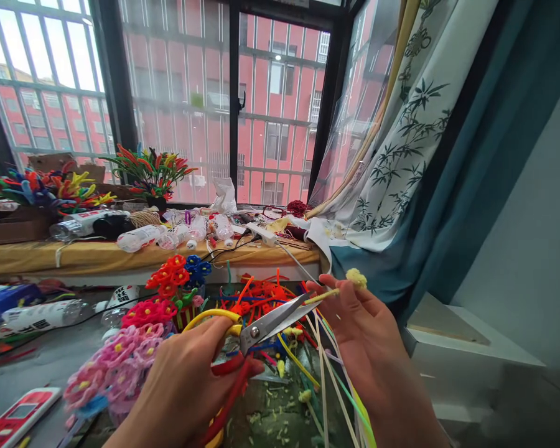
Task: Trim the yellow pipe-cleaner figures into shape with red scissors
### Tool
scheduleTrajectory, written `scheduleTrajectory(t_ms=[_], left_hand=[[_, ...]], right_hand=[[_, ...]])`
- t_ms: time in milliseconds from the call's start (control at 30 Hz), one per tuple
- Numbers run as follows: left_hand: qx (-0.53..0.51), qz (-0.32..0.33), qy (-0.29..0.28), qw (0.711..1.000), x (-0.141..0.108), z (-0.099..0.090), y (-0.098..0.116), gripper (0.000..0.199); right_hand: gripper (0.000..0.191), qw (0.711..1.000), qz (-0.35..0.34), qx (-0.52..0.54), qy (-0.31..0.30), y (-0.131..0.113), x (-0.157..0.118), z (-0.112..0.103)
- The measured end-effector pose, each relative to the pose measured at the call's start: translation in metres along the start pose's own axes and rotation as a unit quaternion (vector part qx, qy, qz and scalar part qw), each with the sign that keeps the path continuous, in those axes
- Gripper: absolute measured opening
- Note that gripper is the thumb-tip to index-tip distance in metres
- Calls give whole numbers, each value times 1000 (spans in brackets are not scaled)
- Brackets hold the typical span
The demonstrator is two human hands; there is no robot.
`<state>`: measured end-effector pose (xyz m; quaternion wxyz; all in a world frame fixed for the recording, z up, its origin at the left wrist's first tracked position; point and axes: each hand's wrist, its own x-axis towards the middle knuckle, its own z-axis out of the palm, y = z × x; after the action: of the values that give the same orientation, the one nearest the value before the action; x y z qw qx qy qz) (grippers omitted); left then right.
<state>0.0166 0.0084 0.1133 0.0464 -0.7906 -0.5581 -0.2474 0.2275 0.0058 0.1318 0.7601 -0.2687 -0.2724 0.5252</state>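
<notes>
In the middle of the head view, my left hand [191, 367] is closed round the handles of a pair of scissors [270, 323] with yellow and red grips. Their long metal blades point up to the right. Between the blade tips lies the pale yellow stem of a fuzzy piece with a rounded yellow tip [356, 279]. My right hand [364, 336] pinches this piece between thumb and fingers, its palm partly turned to me. Several pale, green and purple pipe cleaners [324, 379] hang just under my right hand. Small yellow fuzz clippings [275, 410] lie on the dark table below.
Pink pipe-cleaner flowers [121, 367], red flowers [168, 274] and blue flowers [197, 269] stand left of my hands. A red and white device [21, 417] lies front left. Plastic bottles [140, 238] and a power strip [261, 234] rest on the windowsill [88, 254]. Curtains hang right.
</notes>
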Motion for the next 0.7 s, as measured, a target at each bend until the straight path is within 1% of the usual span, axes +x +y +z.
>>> scheduleTrajectory(t_ms=[67,167,233,300,367,433,533,700], left_hand=[[0,-7,-6,1000,0,-1,1,18],[29,-33,-12,999,0,-2,4,21],[49,-55,-27,997,0,-2,7,24],[56,-66,-54,995,1,-4,10,22],[61,-67,-80,993,1,-6,13,19],[72,-66,-97,991,1,-7,15,20],[90,-67,-111,987,1,-9,15,25],[95,-70,-127,985,1,-10,16,27]], right_hand=[[29,1000,-10,4,-1,0,0,0],[27,1000,-20,6,-8,0,0,0],[26,1000,-20,4,-15,1,-1,1],[27,1000,-18,-5,-22,1,-2,3],[29,999,-14,-16,-29,2,-3,5],[33,999,-1,-22,-37,2,-5,6],[35,999,14,-18,-41,2,-6,7],[33,999,9,-18,-40,5,-6,6]])
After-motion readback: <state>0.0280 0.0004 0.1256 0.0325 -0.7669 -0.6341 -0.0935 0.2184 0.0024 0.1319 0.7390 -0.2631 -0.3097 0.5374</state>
